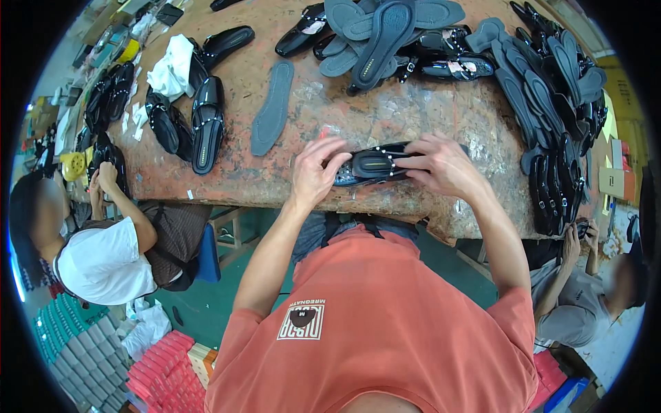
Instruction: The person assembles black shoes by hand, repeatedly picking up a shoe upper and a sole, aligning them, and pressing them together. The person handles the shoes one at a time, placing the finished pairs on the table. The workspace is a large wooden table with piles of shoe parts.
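Observation:
A black shoe (372, 165) with a studded strap lies sideways at the table's near edge, in front of me. Inside it a dark insole shows, and its left end has a dotted surface. My left hand (318, 171) is curled at that left end, thumb and fingers closed on it. From the right, my right hand (446, 165) grips the shoe near the strap, its fingers bent over the upper and partly hiding the toe. Just beyond my left hand lies a single loose grey insole (273, 109).
Piled grey insoles (383, 43) and black shoes lie at the back. More insoles (527, 96) and a row of black shoes (551, 193) fill the right. Black shoes (208, 124) and white cloth (172, 67) sit left. Co-workers sit at both sides, hands on shoes.

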{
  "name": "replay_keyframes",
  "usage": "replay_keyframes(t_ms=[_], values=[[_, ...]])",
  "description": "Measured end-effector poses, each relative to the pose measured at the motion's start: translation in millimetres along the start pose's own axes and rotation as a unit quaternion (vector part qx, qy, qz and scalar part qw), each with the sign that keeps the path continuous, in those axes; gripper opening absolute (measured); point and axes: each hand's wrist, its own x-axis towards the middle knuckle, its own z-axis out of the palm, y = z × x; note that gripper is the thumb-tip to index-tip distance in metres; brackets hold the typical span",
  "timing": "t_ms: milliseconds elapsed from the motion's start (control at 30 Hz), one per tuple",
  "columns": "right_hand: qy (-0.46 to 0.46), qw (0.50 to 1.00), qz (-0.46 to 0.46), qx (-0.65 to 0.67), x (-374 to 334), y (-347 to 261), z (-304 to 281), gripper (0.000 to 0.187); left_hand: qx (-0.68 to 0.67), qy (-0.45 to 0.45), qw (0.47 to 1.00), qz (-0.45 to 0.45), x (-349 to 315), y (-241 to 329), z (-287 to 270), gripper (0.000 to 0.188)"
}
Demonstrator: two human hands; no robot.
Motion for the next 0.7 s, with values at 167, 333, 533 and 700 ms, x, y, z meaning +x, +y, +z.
replay_keyframes(t_ms=[167,333,533,700], values=[[0.011,0.997,-0.057,0.047,24.8,-3.8,25.7,0.023,-0.132,-0.029,0.918,-0.372,-41.7,12.9,-21.2,0.034],[-0.016,0.998,-0.041,0.054,30.0,-12.2,41.4,0.025,-0.249,-0.003,0.927,-0.280,-71.1,2.8,-5.3,0.043],[-0.061,0.998,-0.024,0.016,36.5,-12.1,43.4,0.030,-0.272,0.002,0.905,-0.326,-65.9,9.6,-4.6,0.046],[-0.054,0.998,-0.019,-0.001,34.7,-13.2,48.4,0.033,-0.248,0.011,0.924,-0.291,-62.1,6.8,-1.0,0.047]])
